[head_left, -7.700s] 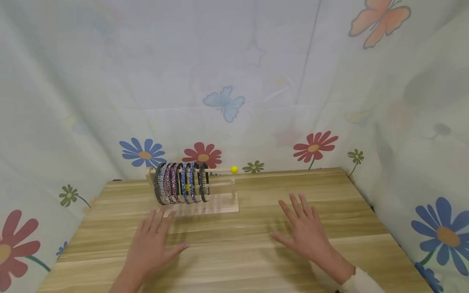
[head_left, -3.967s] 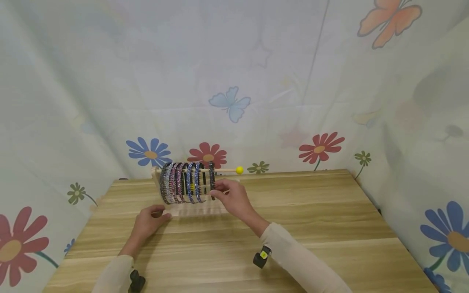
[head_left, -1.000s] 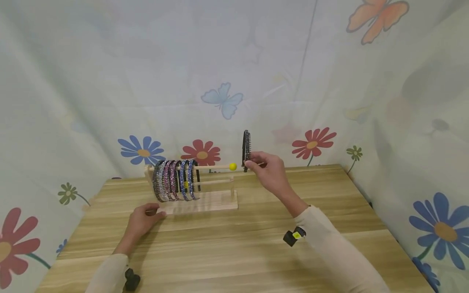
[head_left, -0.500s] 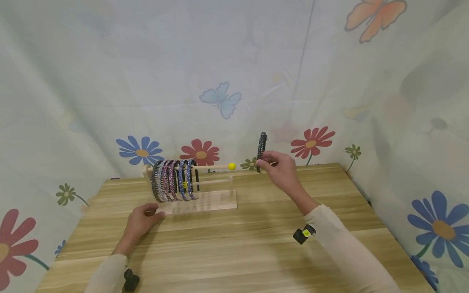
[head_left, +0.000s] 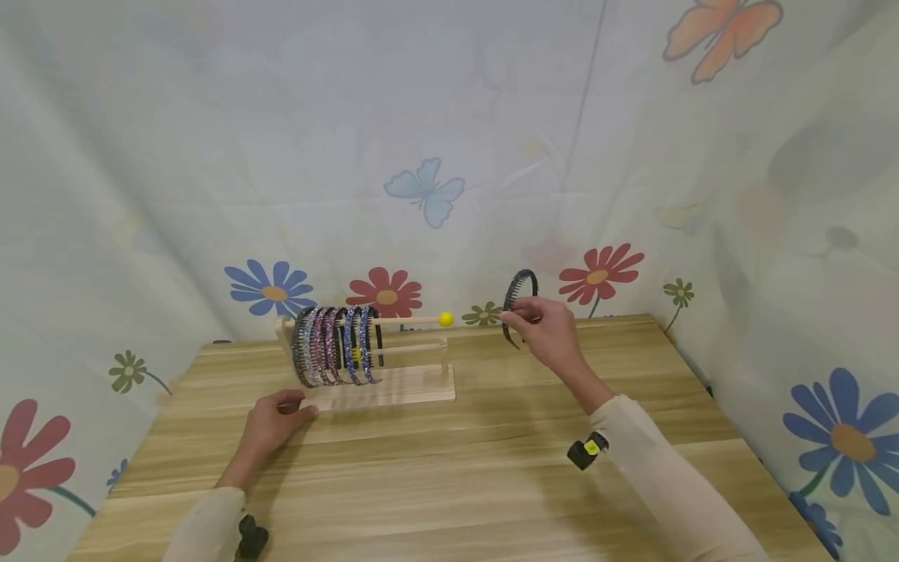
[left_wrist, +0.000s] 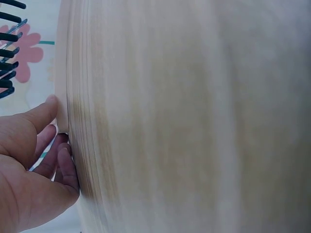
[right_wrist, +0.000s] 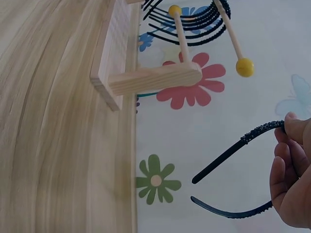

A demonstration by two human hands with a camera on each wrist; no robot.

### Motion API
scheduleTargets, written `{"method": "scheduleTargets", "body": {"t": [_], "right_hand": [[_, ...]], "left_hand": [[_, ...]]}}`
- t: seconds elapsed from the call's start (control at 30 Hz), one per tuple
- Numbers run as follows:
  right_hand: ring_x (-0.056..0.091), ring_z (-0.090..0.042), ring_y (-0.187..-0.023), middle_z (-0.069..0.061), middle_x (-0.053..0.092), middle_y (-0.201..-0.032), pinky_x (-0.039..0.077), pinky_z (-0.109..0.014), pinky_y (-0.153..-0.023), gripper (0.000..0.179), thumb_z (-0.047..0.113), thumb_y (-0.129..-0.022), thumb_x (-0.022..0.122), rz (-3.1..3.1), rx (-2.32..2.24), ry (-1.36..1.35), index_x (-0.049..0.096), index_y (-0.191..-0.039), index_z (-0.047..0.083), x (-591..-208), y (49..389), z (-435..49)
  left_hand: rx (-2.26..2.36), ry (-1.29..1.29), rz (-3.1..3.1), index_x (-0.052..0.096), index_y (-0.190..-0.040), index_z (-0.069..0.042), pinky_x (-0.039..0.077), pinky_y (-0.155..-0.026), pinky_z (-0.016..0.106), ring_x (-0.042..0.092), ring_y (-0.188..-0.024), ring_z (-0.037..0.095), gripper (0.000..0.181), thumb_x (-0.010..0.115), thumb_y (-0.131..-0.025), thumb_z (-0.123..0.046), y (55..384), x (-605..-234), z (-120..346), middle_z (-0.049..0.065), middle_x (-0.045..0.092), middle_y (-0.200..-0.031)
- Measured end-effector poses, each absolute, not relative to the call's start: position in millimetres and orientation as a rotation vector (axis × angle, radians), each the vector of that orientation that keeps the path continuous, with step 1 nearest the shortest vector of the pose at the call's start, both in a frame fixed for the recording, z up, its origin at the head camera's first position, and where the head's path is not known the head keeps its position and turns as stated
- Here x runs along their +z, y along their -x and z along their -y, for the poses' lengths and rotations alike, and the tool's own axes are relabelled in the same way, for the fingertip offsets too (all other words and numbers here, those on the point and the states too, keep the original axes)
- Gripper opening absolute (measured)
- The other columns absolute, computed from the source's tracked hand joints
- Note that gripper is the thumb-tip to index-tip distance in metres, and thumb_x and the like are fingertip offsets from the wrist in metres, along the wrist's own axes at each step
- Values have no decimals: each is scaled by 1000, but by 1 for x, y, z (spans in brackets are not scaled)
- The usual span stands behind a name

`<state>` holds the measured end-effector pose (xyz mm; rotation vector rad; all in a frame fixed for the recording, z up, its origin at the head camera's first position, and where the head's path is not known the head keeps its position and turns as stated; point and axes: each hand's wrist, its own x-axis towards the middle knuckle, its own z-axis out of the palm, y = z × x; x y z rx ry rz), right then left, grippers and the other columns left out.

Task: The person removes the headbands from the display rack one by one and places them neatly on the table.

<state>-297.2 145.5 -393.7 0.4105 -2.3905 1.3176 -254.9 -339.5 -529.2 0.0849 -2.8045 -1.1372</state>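
My right hand (head_left: 551,336) pinches a black toothed headband (head_left: 523,274) between thumb and fingers, holding it in the air right of the wooden stand (head_left: 421,385). In the right wrist view, the headband's two bare ends (right_wrist: 214,165) point toward the table, and dark sparkly beading covers its upper part. Several glittery headbands (head_left: 326,347), black, silver, pink and blue, hang at the left end of the stand's bars. A yellow ball (head_left: 445,319) caps the upper bar. My left hand (head_left: 270,425) grips the near left corner of the stand's base (left_wrist: 61,87), thumb on one side and fingers on the other.
The stand is on a wood-grain table (head_left: 435,476), toward its back left. Behind hangs a pale curtain (head_left: 316,156) printed with flowers and butterflies. A small black device (head_left: 583,453) sits on my right wrist, another (head_left: 251,537) on the left.
From open above the table, my hands went to the stand; the left took hold of its base. The right slid the black headband off, carried it right and has just turned it.
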Motion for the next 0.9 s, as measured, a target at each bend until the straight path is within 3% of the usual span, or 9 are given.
{"method": "scheduleTargets", "body": {"t": [0.47,0.9], "right_hand": [[74,-29,-93,-15,77,-100,60,-47,-77,37,34,-92,79,2439,1246,-270,76,-114,4,-413,313,-177],[74,-31,-95,-17,77,-102,60,-47,-80,38,35,-92,78,2497,1222,-128,75,-110,2,-431,326,-211]], "left_hand": [[-1141,-89,2820,63,-132,4,54,-95,55,65,-115,44,54,75,-95,-34,253,-527,338,29,64,-131],[-1153,-79,2816,64,-132,4,55,-93,54,66,-115,44,53,75,-95,-32,254,-529,339,29,64,-130]]}}
